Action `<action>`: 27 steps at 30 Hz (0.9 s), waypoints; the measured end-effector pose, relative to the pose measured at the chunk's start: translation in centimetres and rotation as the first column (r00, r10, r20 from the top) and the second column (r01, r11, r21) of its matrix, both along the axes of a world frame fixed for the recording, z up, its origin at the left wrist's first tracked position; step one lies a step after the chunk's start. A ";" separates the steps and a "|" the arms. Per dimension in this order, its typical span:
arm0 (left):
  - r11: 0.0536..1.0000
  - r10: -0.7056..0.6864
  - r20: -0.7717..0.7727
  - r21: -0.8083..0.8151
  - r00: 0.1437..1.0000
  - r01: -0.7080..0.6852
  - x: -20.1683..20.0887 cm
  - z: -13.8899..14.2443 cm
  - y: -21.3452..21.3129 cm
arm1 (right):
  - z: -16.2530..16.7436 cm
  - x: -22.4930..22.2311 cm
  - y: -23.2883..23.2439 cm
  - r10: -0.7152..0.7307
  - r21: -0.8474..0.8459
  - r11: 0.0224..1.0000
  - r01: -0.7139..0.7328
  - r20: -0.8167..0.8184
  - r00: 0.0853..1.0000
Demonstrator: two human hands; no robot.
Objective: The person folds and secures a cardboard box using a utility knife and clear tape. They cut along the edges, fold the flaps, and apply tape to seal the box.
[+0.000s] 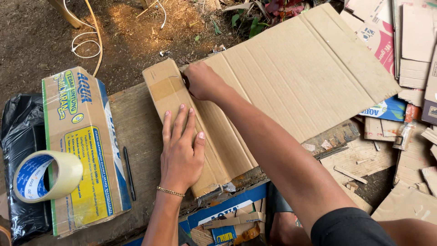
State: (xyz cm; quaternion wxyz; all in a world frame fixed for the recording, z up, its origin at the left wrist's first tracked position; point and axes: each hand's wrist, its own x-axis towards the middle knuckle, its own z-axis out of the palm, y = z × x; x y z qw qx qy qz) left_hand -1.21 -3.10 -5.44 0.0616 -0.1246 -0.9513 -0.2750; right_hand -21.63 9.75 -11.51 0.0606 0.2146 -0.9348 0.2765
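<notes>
Two bare forearms are seen from above, both uncovered from wrist to elbow. The left hand (pixel 182 152) is bare, with no ring seen on its fingers, and short, trimmed nails are shown on them. A thin gold-coloured chain bracelet (pixel 170 192) of small beaded links is worn at the left wrist. The right hand (pixel 203 82) is likewise bare, and no band or watch is seen at its wrist. On the right upper arm, at the lower edge of the view, the hem of a short black sleeve (pixel 348 227) of plain, smooth fabric is shown. No gloves are worn.
</notes>
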 end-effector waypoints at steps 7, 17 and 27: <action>1.000 0.009 0.039 0.023 0.999 -0.010 0.1 -0.4 -0.1 | -1.0 0.9 0.2 -0.012 -0.110 0.994 0.010 -0.023 1.000; 1.000 -0.005 0.001 0.000 1.000 0.005 0.1 -0.5 -0.1 | -0.1 1.1 0.1 0.001 -0.073 0.997 0.000 0.011 1.000; 1.000 0.005 0.007 -0.009 1.000 -0.005 -0.1 -0.3 0.1 | 0.2 0.8 0.0 -0.012 -0.077 0.997 0.014 0.033 0.999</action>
